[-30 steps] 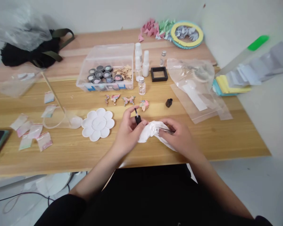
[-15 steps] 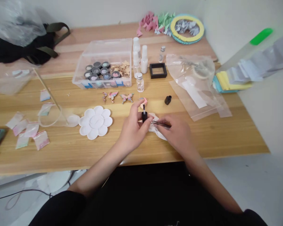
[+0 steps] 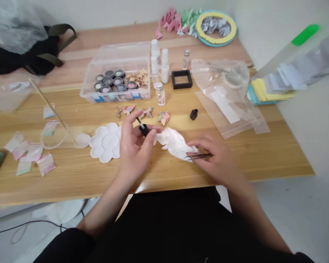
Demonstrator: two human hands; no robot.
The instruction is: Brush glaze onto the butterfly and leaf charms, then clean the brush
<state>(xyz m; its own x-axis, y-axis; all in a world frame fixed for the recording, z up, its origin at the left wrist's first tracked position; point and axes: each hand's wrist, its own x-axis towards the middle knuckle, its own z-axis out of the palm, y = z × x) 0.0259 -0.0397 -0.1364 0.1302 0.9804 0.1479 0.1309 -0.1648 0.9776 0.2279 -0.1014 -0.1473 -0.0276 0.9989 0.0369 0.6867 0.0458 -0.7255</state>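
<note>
My left hand (image 3: 135,146) is closed around a black brush cap (image 3: 144,129), its small brush pointing up and left. A crumpled white tissue (image 3: 177,143) lies between my hands, one end touching the left fingers. My right hand (image 3: 216,155) grips dark tweezers (image 3: 199,156), their tips at the tissue's right end. The small black bottle (image 3: 193,114) that stands beyond has no cap on it. A colored butterfly charm (image 3: 163,117) rests above the tissue, and another butterfly charm (image 3: 146,113) sits partly behind my left fingers.
A white flower-shaped palette (image 3: 104,144) is left of my left hand. Behind stand a clear box (image 3: 84,86) of glitter pots, a glass vial (image 3: 160,95), white bottles (image 3: 165,69) and a black frame (image 3: 181,79). Plastic bags (image 3: 222,87) lie right; a cup (image 3: 55,140) holds a stick.
My left hand has moved left with the brush cap, which now tilts left. My right hand has shifted right and down with the tweezers. More of the tissue shows between them.
</note>
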